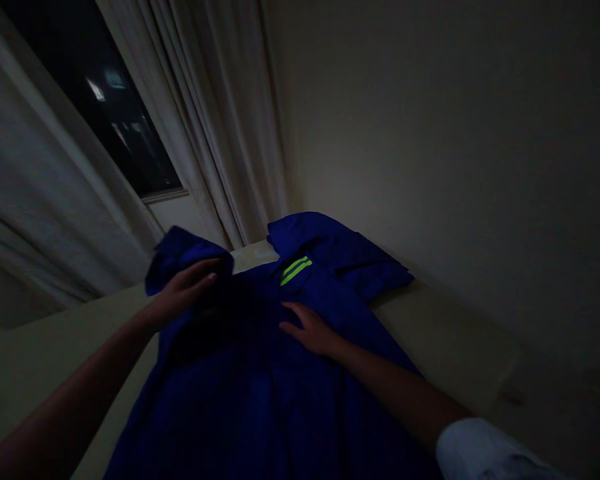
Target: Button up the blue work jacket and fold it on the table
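A dark blue garment, which looks like a work jacket (305, 393), lies spread on a pale flat surface (455, 340). Two bright yellow-green stripes (296, 269) show near its upper middle. My left hand (193, 283) is closed on the left sleeve (180, 257), which is raised and folded up; some of the fingertips are lost in shadow. Farther right, my right hand (307, 328) rests on the body of the jacket, thumb and fingers apart, gripping nothing. The other sleeve (345, 250) is folded at the far right, close to the wall.
A plain wall (430, 133) rises behind and to the right of the surface. Long pale curtains (220, 120) hang at the back left around a dark window (125, 113). The light is dim, so the folds and lower part of the jacket are hard to make out.
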The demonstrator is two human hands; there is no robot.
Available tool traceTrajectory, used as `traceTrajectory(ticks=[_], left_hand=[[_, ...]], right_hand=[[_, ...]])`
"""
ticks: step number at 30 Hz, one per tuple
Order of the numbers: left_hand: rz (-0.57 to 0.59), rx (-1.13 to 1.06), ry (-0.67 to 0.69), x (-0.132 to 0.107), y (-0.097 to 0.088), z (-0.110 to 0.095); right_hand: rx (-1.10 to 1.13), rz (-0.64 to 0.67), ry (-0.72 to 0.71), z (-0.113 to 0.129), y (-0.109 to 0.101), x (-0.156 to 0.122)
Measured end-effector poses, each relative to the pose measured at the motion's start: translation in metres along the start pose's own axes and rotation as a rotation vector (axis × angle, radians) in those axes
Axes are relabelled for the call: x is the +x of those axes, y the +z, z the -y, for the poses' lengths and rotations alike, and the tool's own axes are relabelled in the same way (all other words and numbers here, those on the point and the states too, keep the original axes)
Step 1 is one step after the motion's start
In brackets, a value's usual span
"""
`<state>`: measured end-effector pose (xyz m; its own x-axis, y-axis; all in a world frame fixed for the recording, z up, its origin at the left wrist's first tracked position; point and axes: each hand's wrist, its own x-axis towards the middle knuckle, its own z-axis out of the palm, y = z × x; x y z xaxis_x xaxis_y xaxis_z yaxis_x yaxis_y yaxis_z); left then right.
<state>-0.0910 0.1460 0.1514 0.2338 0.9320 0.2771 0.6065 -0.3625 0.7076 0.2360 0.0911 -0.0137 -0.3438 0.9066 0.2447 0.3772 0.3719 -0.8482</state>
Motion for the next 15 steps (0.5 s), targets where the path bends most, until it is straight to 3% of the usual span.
traceTrajectory(ticks=[2,3,4,6,8,10,12,15], left_hand=[[0.251,-0.085,-0.007,-0.001,0.023,0.005],[0.307,-0.082,-0.025,-0.003,0.029,0.013],[0.297,-0.039,-0.053,-0.006,0.033,0.025],[0.163,0.134,-0.126,-0.015,0.035,0.058],[-0.004,0.352,-0.215,-0.026,0.031,0.095],[-0.094,0.536,-0.297,-0.038,0.026,0.125],[-0.118,0.624,-0.379,-0.049,0.025,0.143],[-0.131,0.576,-0.484,-0.058,0.026,0.149]], right_hand=[[0.303,-0.149,0.137,-0.01,-0.005,0.009],[0.451,-0.209,0.205,-0.014,-0.007,0.013],[0.583,-0.254,0.263,-0.018,-0.01,0.017],[0.773,-0.299,0.33,-0.022,-0.015,0.022],[0.839,-0.306,0.35,-0.023,-0.018,0.023],[0.807,-0.293,0.356,-0.023,-0.019,0.023],[0.739,-0.272,0.341,-0.023,-0.018,0.024],[0.616,-0.218,0.268,-0.023,-0.017,0.024]])
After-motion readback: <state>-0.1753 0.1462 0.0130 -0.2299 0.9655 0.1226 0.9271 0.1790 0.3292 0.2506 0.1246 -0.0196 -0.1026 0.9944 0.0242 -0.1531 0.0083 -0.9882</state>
